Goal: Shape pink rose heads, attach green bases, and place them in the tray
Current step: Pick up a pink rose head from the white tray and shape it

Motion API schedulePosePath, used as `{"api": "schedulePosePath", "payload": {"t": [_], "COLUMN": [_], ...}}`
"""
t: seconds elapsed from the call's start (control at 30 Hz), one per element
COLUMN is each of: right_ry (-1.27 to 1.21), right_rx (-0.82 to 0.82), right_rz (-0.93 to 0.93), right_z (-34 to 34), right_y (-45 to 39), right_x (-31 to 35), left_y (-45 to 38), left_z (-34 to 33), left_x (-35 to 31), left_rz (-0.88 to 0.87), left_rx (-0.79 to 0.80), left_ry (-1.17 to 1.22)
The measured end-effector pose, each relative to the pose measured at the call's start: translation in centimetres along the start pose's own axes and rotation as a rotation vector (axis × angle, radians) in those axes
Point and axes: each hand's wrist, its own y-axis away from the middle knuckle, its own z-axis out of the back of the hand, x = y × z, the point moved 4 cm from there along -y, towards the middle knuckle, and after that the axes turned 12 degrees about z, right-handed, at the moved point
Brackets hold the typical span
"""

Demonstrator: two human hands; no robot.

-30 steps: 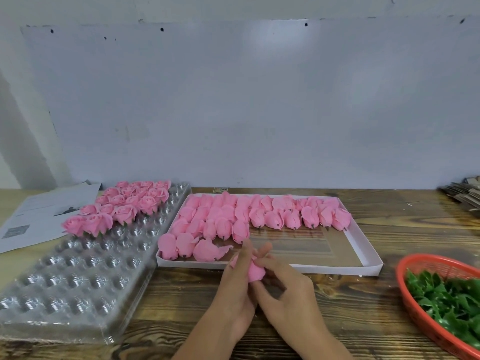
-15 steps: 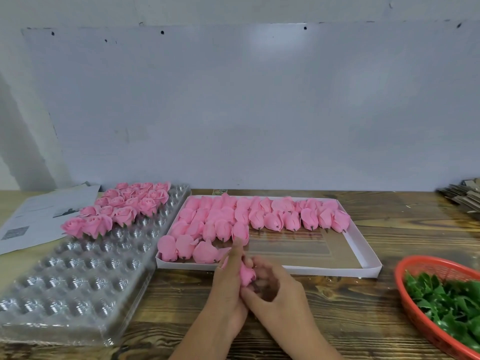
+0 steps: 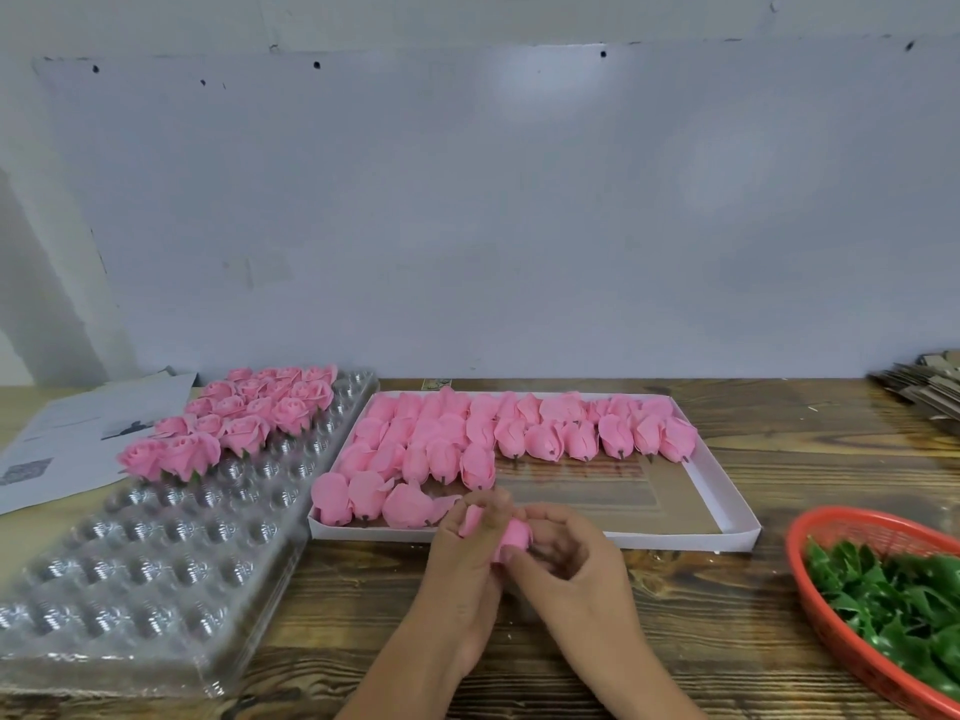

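One pink rose head (image 3: 511,537) sits pinched between my two hands, just in front of the white box (image 3: 727,517) of unshaped buds. My left hand (image 3: 462,569) fingers curl round its side; my right hand (image 3: 566,563) fingers pinch its petals. I should peel petals outward gently, evenly. Green bases (image 3: 893,600) wait in the red basket (image 3: 810,610); the clear tray (image 3: 156,574) lies left on the table (image 3: 701,626).
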Motion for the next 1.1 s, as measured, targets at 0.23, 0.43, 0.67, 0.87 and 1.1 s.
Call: {"api": "schedulePosePath", "payload": {"t": [0.23, 0.43, 0.67, 0.87, 1.1], "right_ry": [-0.246, -0.347, -0.318, -0.321, -0.203], "right_rx": [0.055, 0.064, 0.025, 0.062, 0.02], "right_rz": [-0.193, -0.346, -0.396, -0.42, -0.316], "right_z": [1.3, 2.1, 2.4, 2.1, 2.4], "right_y": [-0.7, -1.2, -1.3, -1.2, -1.4], "right_x": [0.0, -1.0, -1.4, -1.1, -0.7], "left_y": [0.5, 0.9, 1.0, 1.3, 1.6], "left_z": [0.7, 1.0, 1.0, 0.8, 0.6], "left_x": [-1.9, -2.1, -2.0, -2.3, -2.5], "left_rz": [-0.063, -0.097, -0.204, -0.238, -0.169], "left_rx": [0.042, 0.052, 0.002, -0.022, 0.01], "left_ry": [-0.394, -0.566, -0.766, -0.75, -0.649]}}
